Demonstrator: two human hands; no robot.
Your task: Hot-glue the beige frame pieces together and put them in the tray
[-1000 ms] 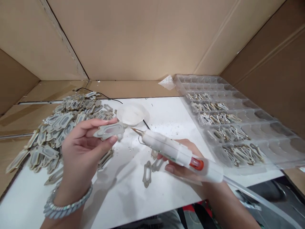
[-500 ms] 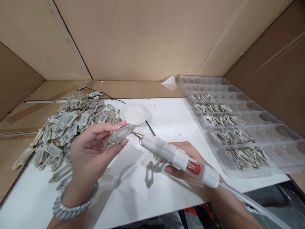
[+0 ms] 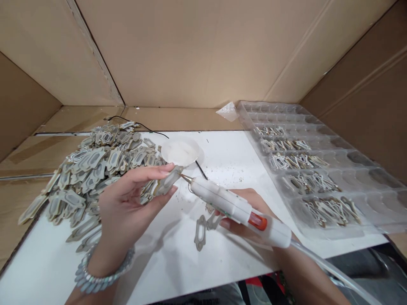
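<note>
The piece (image 3: 168, 181), a flat grey cutout with a pale rim, is held above the middle of the table (image 3: 222, 264), tilted on edge. The left hand (image 3: 127, 201) pinches it between thumb and fingertips, narrow. The brass tip of the glue gun (image 3: 241, 209) touches the end of the piece at 3 o'clock. The right hand (image 3: 246, 197) is wrapped around the gun from below, with its fingers closed on the body. The gun's cord runs off toward 4 o'clock.

Two loose cutouts (image 3: 202, 231) lie flat on the table at 5 o'clock of the piece, just under the gun. A white dish (image 3: 180, 152) sits at 12 o'clock, near the piece and apart from it. The pile (image 3: 92, 169) of like cutouts spreads from 9 to 11 o'clock and spills over the table's left edge onto cardboard. A thin black wire (image 3: 140, 126) lies behind it.

The clear tray (image 3: 365, 163) lies along the right edge at 2 to 3 o'clock, with cutouts in its nearer pockets. The bare table is widest at 6 o'clock, between the wrists and the near edge, and there is a strip at 1 o'clock between dish and tray. Cardboard walls (image 3: 190, 51) close the back and both sides.
</note>
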